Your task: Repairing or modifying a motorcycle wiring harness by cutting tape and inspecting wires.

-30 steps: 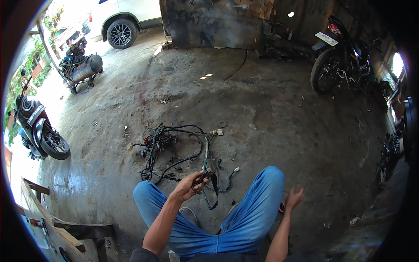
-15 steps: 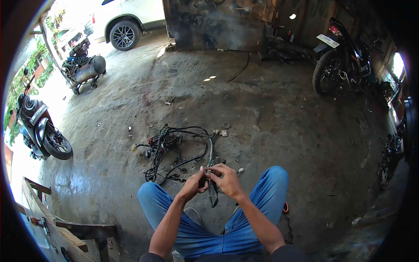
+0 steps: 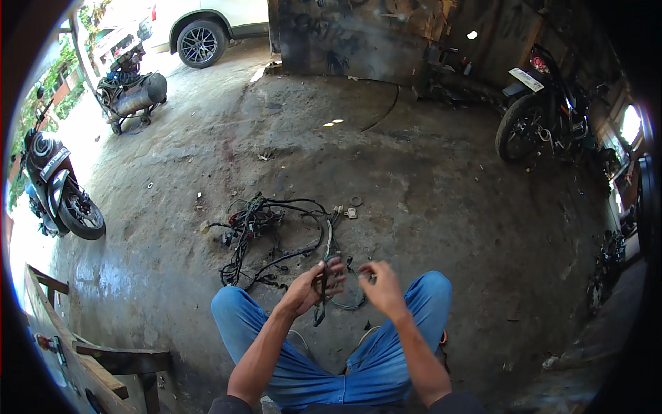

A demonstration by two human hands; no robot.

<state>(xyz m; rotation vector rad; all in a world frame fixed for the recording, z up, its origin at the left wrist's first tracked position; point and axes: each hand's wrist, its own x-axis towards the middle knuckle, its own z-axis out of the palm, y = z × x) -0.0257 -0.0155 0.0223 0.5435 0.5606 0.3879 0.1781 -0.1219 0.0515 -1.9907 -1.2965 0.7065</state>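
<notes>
A tangled black wiring harness [image 3: 265,231] with red and green strands lies on the concrete floor in front of my knees. One thick black branch of it runs up into my left hand [image 3: 312,284], which grips it above my left knee. My right hand [image 3: 381,288] hovers just to the right of the branch, fingers pinched near a thin wire end; whether it holds that wire is unclear. Both forearms come in from the lower edge over my blue trousers [image 3: 386,345].
A small connector and a ring [image 3: 353,207] lie beyond the harness. A motorcycle [image 3: 545,114] stands at the back right, another [image 3: 58,196] at the left. An air compressor tank [image 3: 134,96] and a white car [image 3: 207,27] are at the back left. Wooden bench [image 3: 103,362] at lower left.
One second ago my right hand rested out beside my right knee; it has come in to the harness branch that my left hand keeps holding. The view has tilted slightly.
</notes>
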